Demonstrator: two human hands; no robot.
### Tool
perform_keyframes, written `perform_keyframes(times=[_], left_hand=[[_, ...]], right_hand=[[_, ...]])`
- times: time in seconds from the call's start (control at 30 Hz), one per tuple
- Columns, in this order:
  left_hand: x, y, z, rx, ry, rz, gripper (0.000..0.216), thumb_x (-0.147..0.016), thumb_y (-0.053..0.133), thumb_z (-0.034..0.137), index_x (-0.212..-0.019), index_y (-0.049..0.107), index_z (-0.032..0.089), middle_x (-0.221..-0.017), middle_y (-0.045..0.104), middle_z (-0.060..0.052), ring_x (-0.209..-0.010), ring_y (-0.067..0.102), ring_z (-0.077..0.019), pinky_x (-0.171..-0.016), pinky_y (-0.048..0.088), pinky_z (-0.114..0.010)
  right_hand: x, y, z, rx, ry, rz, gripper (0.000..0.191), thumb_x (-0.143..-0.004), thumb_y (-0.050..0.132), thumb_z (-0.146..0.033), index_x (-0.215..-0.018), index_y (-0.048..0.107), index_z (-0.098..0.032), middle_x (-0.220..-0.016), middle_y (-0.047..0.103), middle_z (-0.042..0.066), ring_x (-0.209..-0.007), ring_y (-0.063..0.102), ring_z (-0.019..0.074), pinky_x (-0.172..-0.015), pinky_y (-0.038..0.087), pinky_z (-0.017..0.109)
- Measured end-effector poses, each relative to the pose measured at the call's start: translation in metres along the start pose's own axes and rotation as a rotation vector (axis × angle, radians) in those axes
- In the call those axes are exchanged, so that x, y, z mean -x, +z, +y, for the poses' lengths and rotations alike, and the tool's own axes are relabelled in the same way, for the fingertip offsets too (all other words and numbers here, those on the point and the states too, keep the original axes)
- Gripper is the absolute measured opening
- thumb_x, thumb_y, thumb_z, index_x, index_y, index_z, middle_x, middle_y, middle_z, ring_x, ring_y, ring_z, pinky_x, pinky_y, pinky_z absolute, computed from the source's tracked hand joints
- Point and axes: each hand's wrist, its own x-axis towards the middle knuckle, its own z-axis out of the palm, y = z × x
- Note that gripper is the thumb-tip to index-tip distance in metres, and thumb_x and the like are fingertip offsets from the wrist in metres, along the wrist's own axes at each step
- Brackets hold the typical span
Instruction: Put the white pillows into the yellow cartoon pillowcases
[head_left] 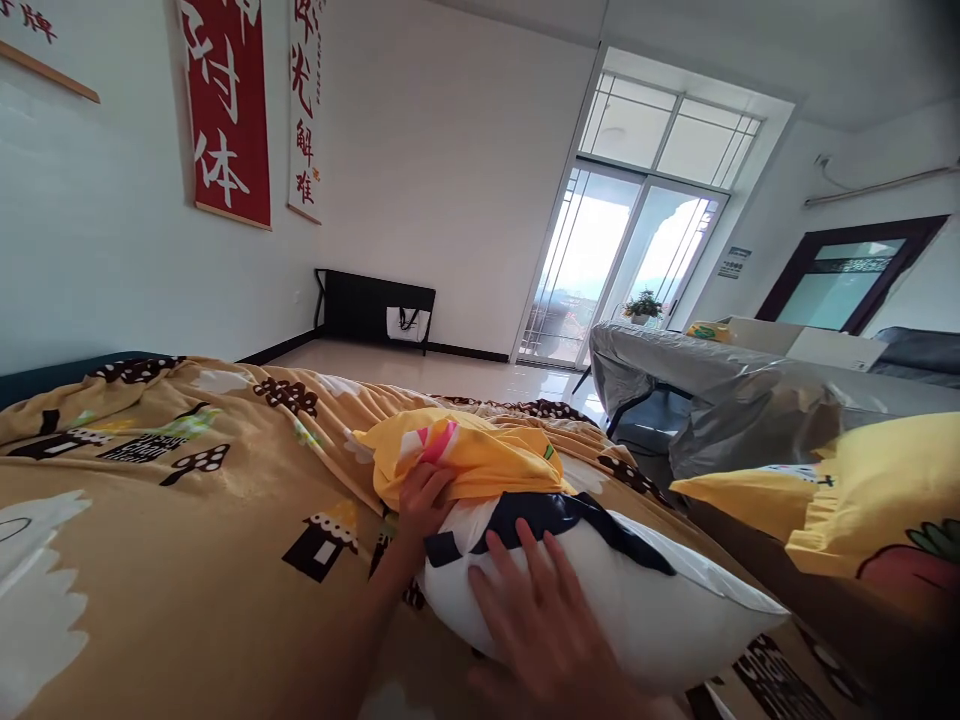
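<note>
A white pillow (637,590) with dark blue patches lies on the bed in front of me. Its far end goes into a bunched yellow pillowcase (495,455) with a pink-and-white print. The fingers of my left hand (426,500) are closed on the near left edge of the pillowcase. My right hand (536,600) rests on top of the white pillow, fingers spread and pressing on the surface. How far the pillow reaches inside the case is hidden by the cloth.
Beneath the pillow spreads a tan blanket (225,570) with printed houses and mushrooms. Other yellow pillows (885,490) are at the right. Beyond the bed stand a plastic-covered table (675,350), a dark chair (652,415) and a folded black frame (360,305) by the wall.
</note>
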Motion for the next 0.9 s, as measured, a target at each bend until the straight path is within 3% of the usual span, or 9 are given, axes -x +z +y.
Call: perform_keyframes(times=[0.1, 0.23, 0.4, 0.5, 0.63, 0.77, 0.9], left_hand=[[-0.003, -0.003, 0.001, -0.005, 0.021, -0.032, 0.012, -0.083, 0.057, 0.025, -0.086, 0.069, 0.022, -0.075, 0.066, -0.003, -0.07, 0.062, -0.0156, -0.063, 0.051, -0.025], [-0.013, -0.017, 0.003, -0.003, 0.001, -0.082, 0.015, -0.086, 0.056, 0.023, -0.094, 0.068, 0.021, -0.079, 0.067, -0.003, -0.072, 0.062, -0.015, -0.066, 0.051, -0.025], [-0.024, -0.031, 0.008, 0.023, -0.05, -0.095, 0.018, -0.088, 0.053, 0.018, -0.102, 0.064, 0.021, -0.085, 0.068, -0.003, -0.085, 0.062, -0.0175, -0.075, 0.052, -0.028], [-0.025, -0.027, 0.016, -0.023, -0.027, -0.068, 0.019, -0.086, 0.051, 0.011, -0.097, 0.064, 0.019, -0.079, 0.066, -0.003, -0.081, 0.062, -0.0169, -0.074, 0.052, -0.028], [-0.019, -0.013, 0.036, -0.235, 0.116, -0.084, 0.018, -0.086, 0.049, 0.009, -0.092, 0.064, 0.016, -0.067, 0.06, -0.002, -0.067, 0.057, -0.0167, -0.064, 0.048, -0.027], [-0.008, 0.001, 0.056, -0.432, 0.315, -0.119, 0.016, -0.087, 0.05, 0.009, -0.096, 0.063, 0.011, -0.063, 0.057, -0.004, -0.063, 0.053, -0.0191, -0.062, 0.043, -0.031], [-0.003, 0.005, 0.055, -0.466, 0.31, -0.153, 0.022, -0.085, 0.054, 0.01, -0.107, 0.06, 0.012, -0.074, 0.06, -0.007, -0.07, 0.053, -0.021, -0.067, 0.043, -0.033]], right_hand=[[-0.001, 0.017, -0.017, 0.093, 0.086, -0.033, 0.063, -0.074, 0.064, -0.059, -0.119, 0.059, -0.016, -0.13, 0.055, 0.019, -0.128, 0.036, 0.0455, -0.103, 0.022, 0.063], [-0.003, 0.039, -0.003, 0.02, 0.072, -0.11, 0.07, -0.075, 0.062, -0.061, -0.129, 0.053, -0.016, -0.137, 0.05, 0.017, -0.127, 0.038, 0.0412, -0.106, 0.022, 0.057], [-0.022, 0.049, 0.013, -0.059, 0.071, -0.281, 0.075, -0.078, 0.06, -0.057, -0.138, 0.044, -0.015, -0.141, 0.046, 0.018, -0.124, 0.042, 0.0374, -0.104, 0.027, 0.051], [-0.035, 0.054, 0.024, -0.084, 0.14, -0.374, 0.071, -0.082, 0.057, -0.054, -0.139, 0.043, -0.013, -0.138, 0.048, 0.018, -0.12, 0.045, 0.0361, -0.101, 0.03, 0.05], [-0.041, 0.06, 0.047, -0.118, 0.247, -0.478, 0.054, -0.082, 0.058, -0.049, -0.123, 0.057, -0.015, -0.12, 0.058, 0.016, -0.108, 0.049, 0.0325, -0.093, 0.037, 0.045], [-0.027, 0.064, 0.063, -0.106, 0.333, -0.461, 0.04, -0.087, 0.053, -0.046, -0.11, 0.063, -0.015, -0.111, 0.061, 0.015, -0.105, 0.049, 0.0302, -0.092, 0.037, 0.043], [-0.012, 0.065, 0.065, -0.076, 0.371, -0.353, 0.041, -0.089, 0.048, -0.048, -0.108, 0.062, -0.015, -0.109, 0.061, 0.015, -0.106, 0.048, 0.03, -0.094, 0.035, 0.042]])
